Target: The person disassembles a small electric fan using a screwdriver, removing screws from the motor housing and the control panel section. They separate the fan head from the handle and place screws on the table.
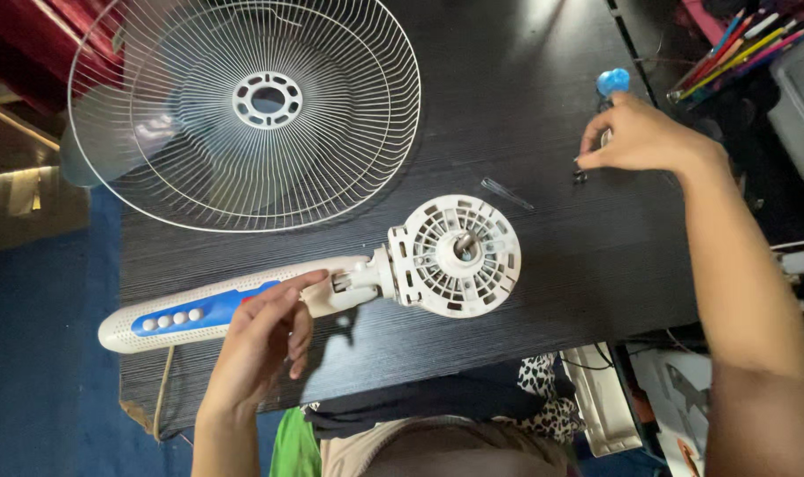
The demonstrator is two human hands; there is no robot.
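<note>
White plastic fan body with a round vented motor housing [455,256] lies flat on the black wood-grain table [543,79], beside a white wire fan grille [243,115]

Left hand [265,340] rests on the fan's neck, fingers loosely curled, thumb touching the plastic. Right hand [640,137] is well apart at the far edge, fingertips pinched together over small dark screws [580,176], near a blue knob [612,81] and a clear plastic piece [506,193]

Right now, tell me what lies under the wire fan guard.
Through the wire fan guard the black table shows, plus a pale bluish shape I cannot identify.
</note>
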